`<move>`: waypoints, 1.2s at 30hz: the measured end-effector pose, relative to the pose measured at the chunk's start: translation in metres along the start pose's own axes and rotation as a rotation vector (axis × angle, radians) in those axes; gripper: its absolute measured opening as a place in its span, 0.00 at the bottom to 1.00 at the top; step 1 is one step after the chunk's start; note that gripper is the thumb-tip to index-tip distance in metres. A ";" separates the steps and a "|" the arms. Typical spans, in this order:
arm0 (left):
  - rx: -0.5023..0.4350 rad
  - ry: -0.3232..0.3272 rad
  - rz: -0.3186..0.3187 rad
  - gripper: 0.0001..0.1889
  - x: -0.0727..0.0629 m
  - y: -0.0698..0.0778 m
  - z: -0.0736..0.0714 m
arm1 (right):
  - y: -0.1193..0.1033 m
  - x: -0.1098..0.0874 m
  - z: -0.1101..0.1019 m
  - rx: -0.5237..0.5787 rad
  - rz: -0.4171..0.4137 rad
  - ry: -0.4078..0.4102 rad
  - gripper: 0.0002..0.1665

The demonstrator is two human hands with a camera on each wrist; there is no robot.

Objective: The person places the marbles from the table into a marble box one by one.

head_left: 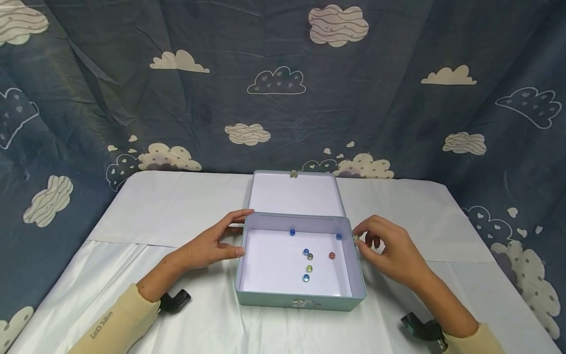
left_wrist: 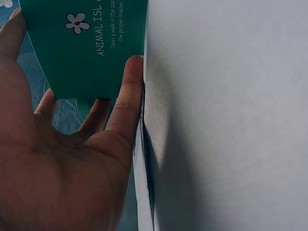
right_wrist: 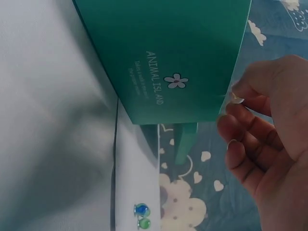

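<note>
A green tin box [head_left: 269,299] with a pale inside stands before me, its lid [head_left: 296,196] folded back behind it. Several glass marbles lie on its floor, among them a red one [head_left: 332,255], a yellow-green one [head_left: 309,268] and a light blue one [head_left: 306,278]. My left hand [head_left: 214,244] rests against the box's left side, fingers at the upper rim and thumb lower on the wall. At the right rim, my right hand [head_left: 391,248] pinches a yellowish clear marble [right_wrist: 236,99] between thumb and index finger, partly covered by them.
Two more marbles, one blue [right_wrist: 142,210] and one green [right_wrist: 144,223], lie on the white cloth beyond the box in the right wrist view. A metal clasp [head_left: 299,303] sits on the box front. Behind the table hangs a dark blue curtain [head_left: 212,103] with clouds.
</note>
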State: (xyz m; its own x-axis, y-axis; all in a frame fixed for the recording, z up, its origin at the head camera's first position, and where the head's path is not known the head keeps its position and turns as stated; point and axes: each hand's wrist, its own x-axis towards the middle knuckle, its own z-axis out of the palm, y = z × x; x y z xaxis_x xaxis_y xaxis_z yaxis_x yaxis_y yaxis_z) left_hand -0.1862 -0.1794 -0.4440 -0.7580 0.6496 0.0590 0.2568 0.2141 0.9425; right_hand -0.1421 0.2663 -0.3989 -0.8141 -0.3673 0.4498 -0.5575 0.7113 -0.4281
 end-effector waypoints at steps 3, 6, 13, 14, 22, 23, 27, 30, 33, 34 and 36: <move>0.000 -0.005 0.007 0.46 0.000 0.001 0.000 | -0.003 0.000 0.000 0.008 -0.011 -0.004 0.19; 0.005 -0.001 0.010 0.46 0.000 0.001 -0.001 | -0.004 0.001 0.001 0.007 -0.013 -0.007 0.19; 0.005 -0.001 0.005 0.46 0.001 0.000 0.000 | -0.003 -0.001 0.000 0.024 -0.027 -0.018 0.23; 0.001 -0.002 0.004 0.46 0.000 0.000 0.000 | -0.003 -0.001 0.000 0.028 -0.031 -0.021 0.23; 0.001 0.002 0.005 0.46 0.000 -0.001 0.001 | -0.004 -0.001 0.000 0.037 -0.043 -0.038 0.23; 0.001 0.002 0.004 0.46 0.000 -0.001 0.001 | -0.004 -0.001 0.000 0.037 -0.041 -0.039 0.23; 0.009 0.002 0.006 0.46 0.001 -0.001 0.000 | -0.004 -0.001 0.000 0.036 -0.036 -0.042 0.23; 0.026 0.004 0.016 0.45 0.000 -0.002 -0.001 | -0.004 -0.001 0.000 0.043 -0.044 -0.042 0.24; 0.036 0.004 0.021 0.45 -0.001 -0.002 -0.001 | -0.004 -0.001 0.001 0.050 -0.054 -0.041 0.24; 0.035 0.004 0.020 0.45 -0.001 -0.001 -0.001 | -0.004 -0.001 0.001 0.050 -0.055 -0.041 0.24; 0.029 0.004 0.016 0.45 -0.001 -0.001 -0.001 | -0.004 -0.002 0.001 0.050 -0.055 -0.040 0.23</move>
State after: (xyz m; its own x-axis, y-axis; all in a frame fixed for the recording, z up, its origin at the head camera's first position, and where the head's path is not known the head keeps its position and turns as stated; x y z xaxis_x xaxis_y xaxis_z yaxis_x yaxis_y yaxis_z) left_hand -0.1863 -0.1806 -0.4444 -0.7557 0.6506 0.0755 0.2864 0.2245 0.9314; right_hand -0.1385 0.2636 -0.3983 -0.7872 -0.4295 0.4426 -0.6083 0.6590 -0.4424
